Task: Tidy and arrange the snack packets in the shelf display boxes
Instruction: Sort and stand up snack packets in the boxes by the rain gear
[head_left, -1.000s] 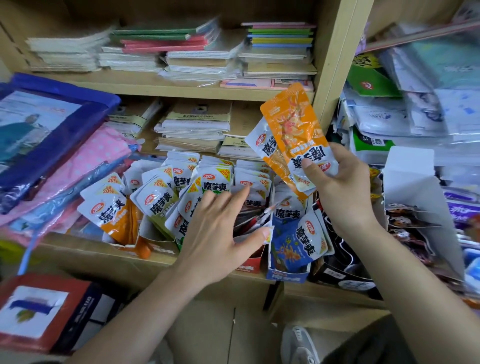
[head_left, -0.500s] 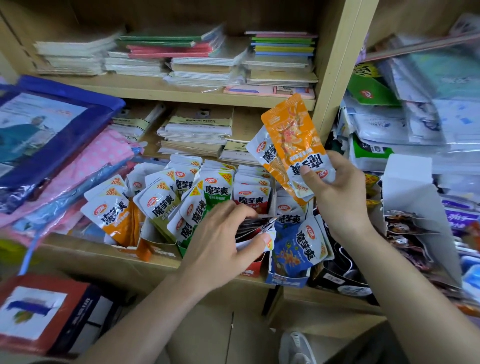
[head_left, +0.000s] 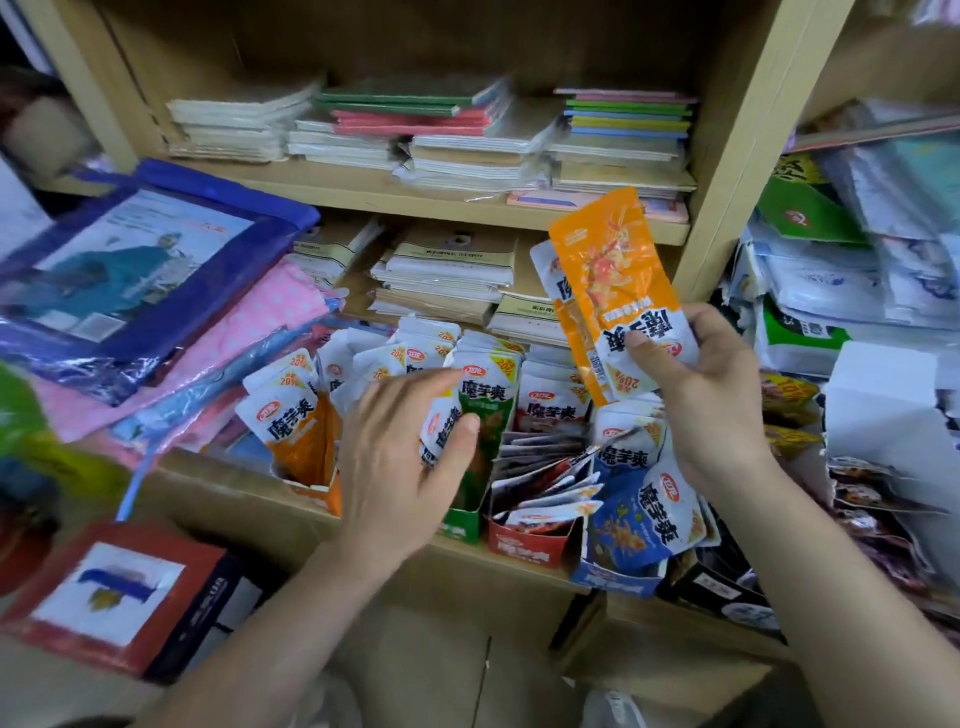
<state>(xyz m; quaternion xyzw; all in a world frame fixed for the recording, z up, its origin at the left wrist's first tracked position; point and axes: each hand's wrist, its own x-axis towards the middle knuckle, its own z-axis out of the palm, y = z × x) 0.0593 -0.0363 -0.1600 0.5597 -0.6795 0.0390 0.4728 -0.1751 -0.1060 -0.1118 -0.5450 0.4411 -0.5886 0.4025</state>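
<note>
Pinched in the right hand (head_left: 711, 395), orange packets (head_left: 613, 291) sit upper centre-right; left hand (head_left: 400, 467), fingers spread, presses green packets (head_left: 485, 415) mid-frame; red box (head_left: 535, 525) below looks jumbled, sorting seems partway

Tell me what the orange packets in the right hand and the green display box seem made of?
Orange packets: likely glossy plastic film, since they shine and crinkle. Green display box: probably printed cardboard, with flat stiff walls and a matte look.
</note>
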